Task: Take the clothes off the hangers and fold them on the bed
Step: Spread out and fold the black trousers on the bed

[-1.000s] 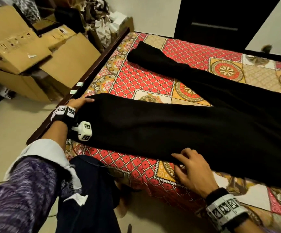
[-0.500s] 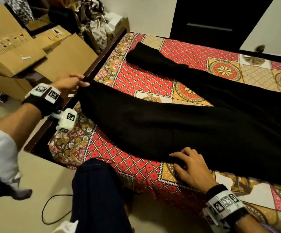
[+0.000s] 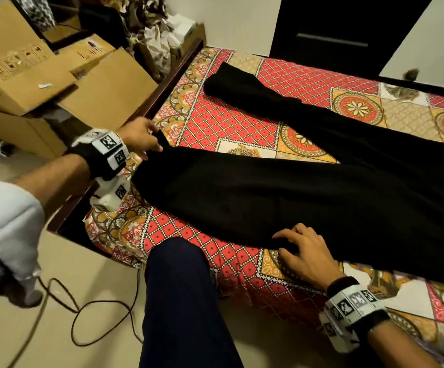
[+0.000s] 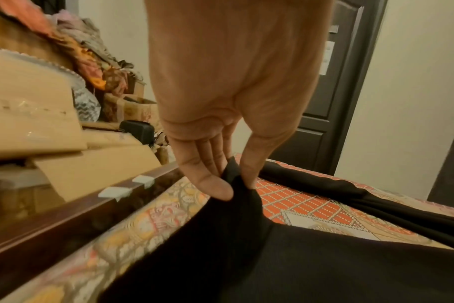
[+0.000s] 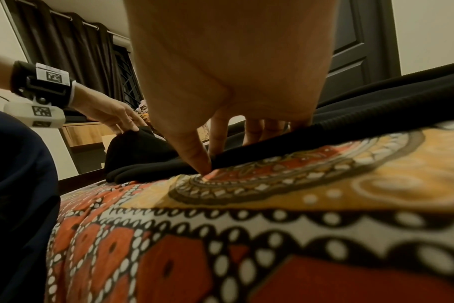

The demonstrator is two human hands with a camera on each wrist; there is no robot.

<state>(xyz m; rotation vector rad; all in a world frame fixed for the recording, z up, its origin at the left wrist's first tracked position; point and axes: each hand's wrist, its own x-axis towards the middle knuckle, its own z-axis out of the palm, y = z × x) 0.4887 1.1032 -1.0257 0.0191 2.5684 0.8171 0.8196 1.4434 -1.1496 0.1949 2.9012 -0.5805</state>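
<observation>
Trousers (image 3: 268, 197), black, spread flat across bed (image 3: 215, 123) with red and orange patterned cover. Left hand (image 3: 140, 138) pinching hem of nearer leg between thumb and fingers, near bed's left edge. Right hand (image 3: 311, 258) gripping near edge of cloth, thumb beneath, fingers on top. Cardboard boxes (image 3: 24, 73) beside bed.

Black trousers (image 3: 268, 197), waist end off-frame right.

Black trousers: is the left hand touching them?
Touching. The left wrist view shows the left hand pinching one leg end of the black trousers between thumb and fingers.
</observation>
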